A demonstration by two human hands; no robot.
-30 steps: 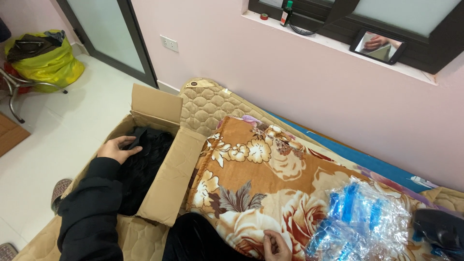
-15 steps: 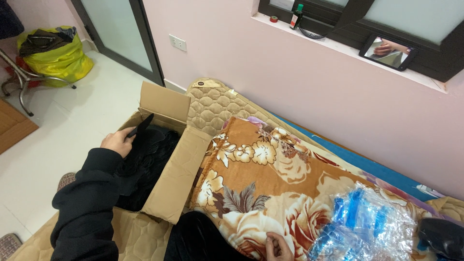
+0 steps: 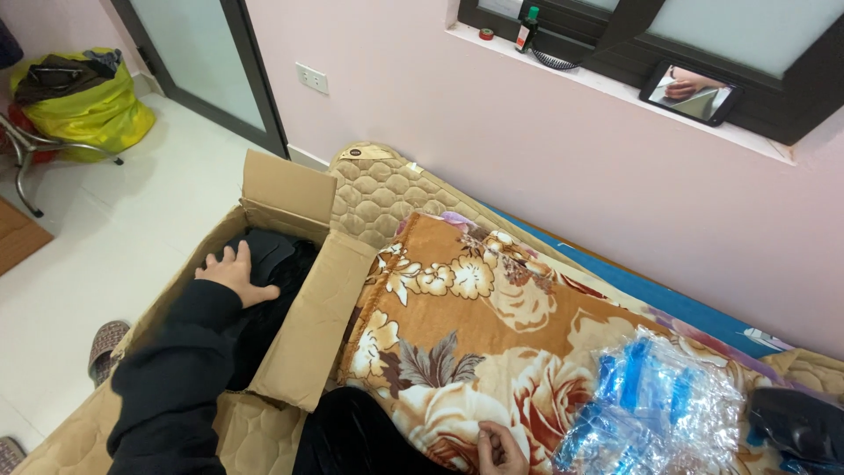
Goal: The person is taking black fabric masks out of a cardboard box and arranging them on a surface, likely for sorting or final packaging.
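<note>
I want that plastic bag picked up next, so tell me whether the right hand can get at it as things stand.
Probably yes. The right hand rests on the floral blanket beside the clear blue-printed plastic bag, which lies on top with nothing over it or between them. The left hand is in the cardboard box.

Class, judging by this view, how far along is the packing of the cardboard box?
Done: dark black clothing already lies inside the open brown cardboard box. In hand: the left hand presses flat on it; the right hand rests on the floral orange blanket. Left: the flaps stand open.
</note>
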